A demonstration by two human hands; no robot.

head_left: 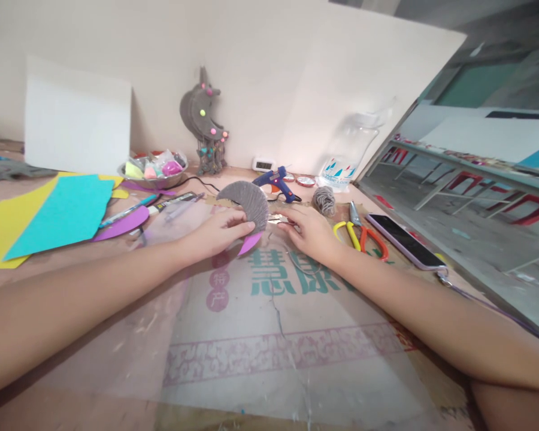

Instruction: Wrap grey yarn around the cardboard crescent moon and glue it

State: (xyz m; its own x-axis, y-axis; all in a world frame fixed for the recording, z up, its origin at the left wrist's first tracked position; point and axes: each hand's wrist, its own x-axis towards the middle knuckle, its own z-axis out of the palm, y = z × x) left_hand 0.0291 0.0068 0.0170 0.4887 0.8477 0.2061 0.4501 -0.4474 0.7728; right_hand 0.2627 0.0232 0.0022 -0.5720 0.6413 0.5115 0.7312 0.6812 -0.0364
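Observation:
My left hand [222, 233] grips a crescent moon shape [247, 200] wound in grey yarn, its thumb on the front. The lower tip of the crescent is bare purple [250, 242]. My right hand [312, 233] is closed at the fingertips just right of the crescent; a small shiny piece [276, 219] shows there, too blurred to name. Behind my hands lie a blue glue gun [278, 181] and a ball of grey yarn [324, 200]. Yellow-handled pliers [353, 233] and orange-handled scissors [374, 239] rest beside my right wrist.
A finished-looking grey moon ornament [202, 123] leans on the white board behind. At left are teal felt [60, 209], yellow sheets [0, 224] and a metal bowl [155, 179] of coloured packets. A phone [406, 239] and a clear bottle [350, 152] stand right. Printed plastic [233, 371] covers the table.

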